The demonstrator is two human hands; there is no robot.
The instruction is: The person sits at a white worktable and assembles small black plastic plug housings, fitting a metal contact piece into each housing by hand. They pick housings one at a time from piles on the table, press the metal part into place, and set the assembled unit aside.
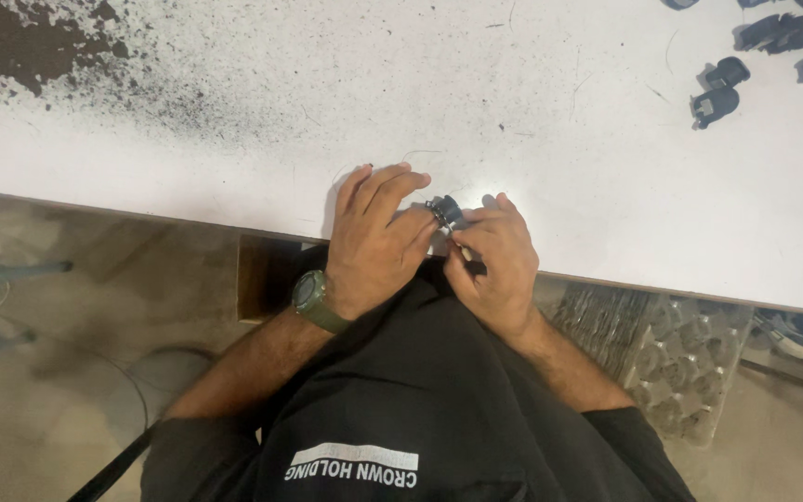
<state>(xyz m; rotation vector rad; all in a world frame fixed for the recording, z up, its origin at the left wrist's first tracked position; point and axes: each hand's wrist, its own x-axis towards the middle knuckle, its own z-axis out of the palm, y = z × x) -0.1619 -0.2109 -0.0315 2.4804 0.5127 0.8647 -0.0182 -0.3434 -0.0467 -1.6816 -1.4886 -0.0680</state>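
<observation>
Head view shows a small black part [445,210] near the middle of the frame, held right at the front edge of the white worktop [559,121]. Both hands meet on it. The left hand [378,244] has its fingers curled over the part from the left side and touches it. The right hand [494,256] pinches the part from the right, and a thin little tool [469,258] pokes out between its fingers. A green watch [313,299] sits on the left wrist. More small black parts [719,91] lie far off in the upper right of the frame. Black dust [20,42] covers the worktop in the upper left. Below the worktop, at the lower right, a clear plastic tray [690,358] with round cups rests by the floor. The person's black clothes fill the bottom middle.
</observation>
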